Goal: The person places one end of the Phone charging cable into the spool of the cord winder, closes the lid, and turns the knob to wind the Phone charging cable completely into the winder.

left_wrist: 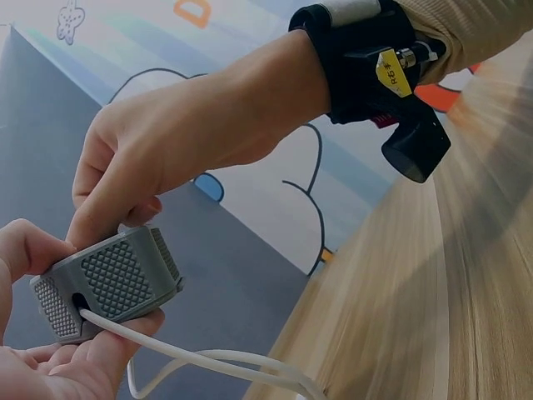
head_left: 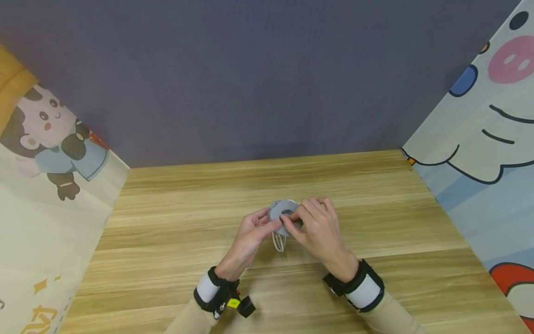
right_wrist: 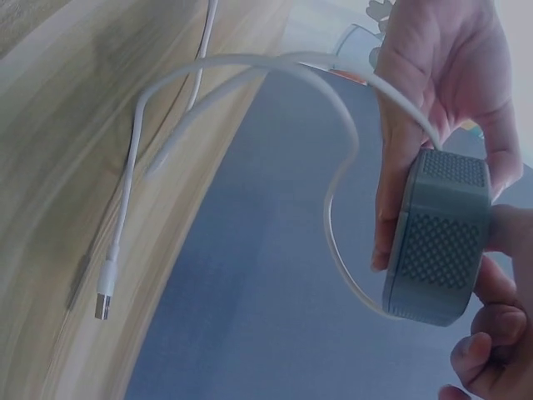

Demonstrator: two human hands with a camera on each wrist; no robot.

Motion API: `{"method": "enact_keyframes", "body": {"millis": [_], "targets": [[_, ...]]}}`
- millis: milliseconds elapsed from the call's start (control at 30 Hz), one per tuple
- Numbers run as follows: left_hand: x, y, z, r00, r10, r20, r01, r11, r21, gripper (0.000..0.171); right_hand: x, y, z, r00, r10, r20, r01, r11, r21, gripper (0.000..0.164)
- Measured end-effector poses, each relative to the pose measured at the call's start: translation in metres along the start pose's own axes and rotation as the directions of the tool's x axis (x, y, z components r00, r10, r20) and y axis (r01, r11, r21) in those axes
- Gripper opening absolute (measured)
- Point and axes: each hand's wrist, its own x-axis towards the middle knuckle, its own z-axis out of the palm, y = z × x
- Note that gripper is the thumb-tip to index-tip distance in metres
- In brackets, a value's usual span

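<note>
A grey cable winder (head_left: 274, 212) with an opening in its round top is held between both hands above the table. My left hand (head_left: 249, 235) grips its side, thumb on top and fingers beneath, as the left wrist view also shows. My right hand (head_left: 320, 228) pinches at the central opening with thumb and forefinger. Ridged panels cover the winder's side (left_wrist: 117, 271). A white cable (left_wrist: 212, 360) leaves through a slot there and hangs in loops. In the right wrist view, its USB plug (right_wrist: 103, 292) dangles at the lower left. The fingertips inside the opening are partly hidden.
Below the hands lies a wood-grain table (head_left: 175, 260). A dark grey panel (head_left: 267, 83) stands behind it, with cartoon-printed panels (head_left: 463, 148) on both sides. Each wrist wears a black strap (head_left: 363, 287) with a small camera.
</note>
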Motion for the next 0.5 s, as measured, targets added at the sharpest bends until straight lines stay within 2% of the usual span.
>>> {"method": "enact_keyframes", "body": {"millis": [233, 500], "targets": [[-0.0001, -0.0005, 0.0013, 1.000, 0.013, -0.001, -0.013, 1.000, -0.002, 0.059, -0.0007, -0.0041, 0.0029, 0.998, 0.060, -0.025, -0.059, 0.998, 0.030, 0.031], [0.0015, -0.0034, 0.0023, 0.999, 0.043, 0.002, -0.043, 0.999, -0.014, 0.055, -0.0013, -0.0085, 0.0063, 0.990, 0.127, -0.065, -0.123, 0.990, 0.061, 0.026]]}}
